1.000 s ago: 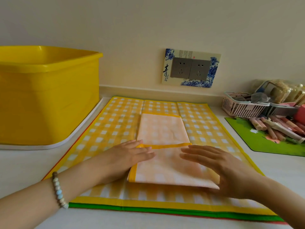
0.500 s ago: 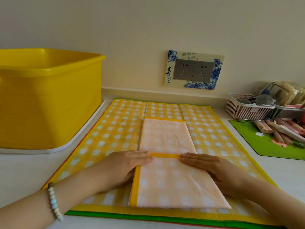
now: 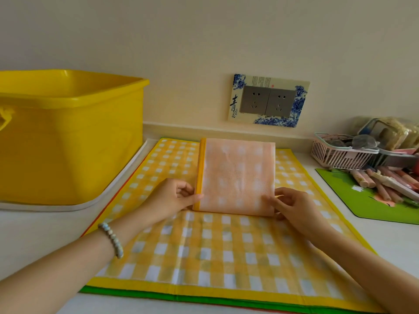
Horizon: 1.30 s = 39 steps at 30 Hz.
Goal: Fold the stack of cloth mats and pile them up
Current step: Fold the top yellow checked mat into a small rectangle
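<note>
The left hand (image 3: 172,196) and right hand (image 3: 292,205) each pinched a near corner of the folded mat (image 3: 237,177); even grips would probably keep the fold square.

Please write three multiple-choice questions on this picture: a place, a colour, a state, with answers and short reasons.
1. Where is the yellow tub? A) left of the checked mats B) right of them C) on them
2. Which colour is the bound edge of the folded mat? A) blue B) yellow C) black
3. How is the folded mat? A) lying untouched B) rolled up C) held in two hands
A: the tub sits by their left edge. B: a yellow strip runs down its left side. C: the left hand and right hand each pinch a side.
</note>
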{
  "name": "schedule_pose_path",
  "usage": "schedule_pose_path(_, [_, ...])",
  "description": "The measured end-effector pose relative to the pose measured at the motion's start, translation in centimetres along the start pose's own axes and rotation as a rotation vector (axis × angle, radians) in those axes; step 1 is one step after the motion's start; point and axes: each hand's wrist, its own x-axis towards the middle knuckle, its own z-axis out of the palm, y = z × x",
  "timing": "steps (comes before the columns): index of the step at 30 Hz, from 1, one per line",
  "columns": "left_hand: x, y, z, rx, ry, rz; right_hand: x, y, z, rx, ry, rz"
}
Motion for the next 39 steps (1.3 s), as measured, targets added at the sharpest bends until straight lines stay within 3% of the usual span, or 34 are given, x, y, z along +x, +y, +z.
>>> schedule_pose_path(4, [1.1,-0.4,0.3,-0.008,0.015,-0.094,1.2,-0.2,0.2,-0.024,0.040,0.104])
schedule_pose_path(8, [2.0,0.2,0.2,0.154,-0.014,-0.152,2.1,-0.6,0.2,-0.045,0.008,0.211])
schedule_pose_path(12, [3.0,1.3,0.9,0.487,0.009,-0.015,2.9,-1.0,0.2,-0.085,-0.027,0.279])
schedule_pose_path(16, [3.8,1.7,3.5,0.596,-0.113,0.143,3.2,-1.2,0.3,-0.114,-0.035,0.297])
schedule_pose_path(20, [4.0,0.7,5.7,0.756,-0.182,0.041,3.1,-1.3,0.4,-0.161,-0.029,0.285])
schedule_pose_path(22, [3.9,0.2,6.1,0.773,-0.200,0.024,2.8,-1.3,0.7,-0.242,0.028,0.192])
schedule_pose_path(26, [3.8,0.1,6.1,0.783,-0.221,0.005,2.4,-1.6,2.8,-0.722,0.148,-0.285])
schedule_pose_path(28, [3.8,0.2,6.2,0.793,-0.224,-0.009,3.1,-2.4,4.9,-0.750,0.073,-0.356])
schedule_pose_path(35, [4.2,-0.3,6.4,0.926,-0.232,0.056,6.1,-2.3,9.9,-0.961,-0.302,-0.191])
schedule_pose_path(39, [4.2,-0.2,6.3,0.887,-0.238,0.012,6.1,-0.9,9.0,-0.905,-0.293,-0.137])
